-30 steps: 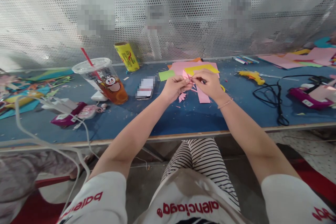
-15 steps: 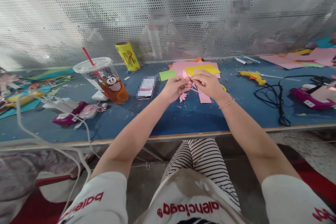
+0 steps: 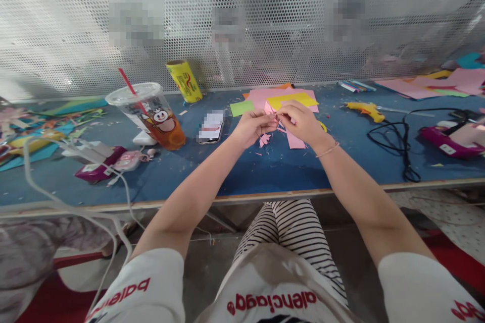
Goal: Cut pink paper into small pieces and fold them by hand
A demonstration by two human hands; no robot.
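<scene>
My left hand point(image 3: 254, 128) and my right hand point(image 3: 297, 120) meet above the middle of the blue table. Between their fingertips is a small piece of pink paper point(image 3: 269, 108), pinched from both sides. Fingers hide much of the piece. Behind them lie pink sheets point(image 3: 257, 97), a yellow sheet point(image 3: 293, 101) and a green sheet point(image 3: 241, 107). Beneath the hands are pink scraps point(image 3: 264, 139) and a pink strip point(image 3: 295, 141).
To the left stand a drink cup point(image 3: 151, 116) with a red straw, a yellow can point(image 3: 184, 81) and a phone point(image 3: 211, 127). A yellow glue gun point(image 3: 366, 110), black cable point(image 3: 404, 146) and purple power strip point(image 3: 450, 142) lie right. Perforated metal point(image 3: 265, 25) rises behind the table.
My fingers have shifted very slightly around the pink paper. Both hands stay in nearly the same place, and the things on the table have not moved.
</scene>
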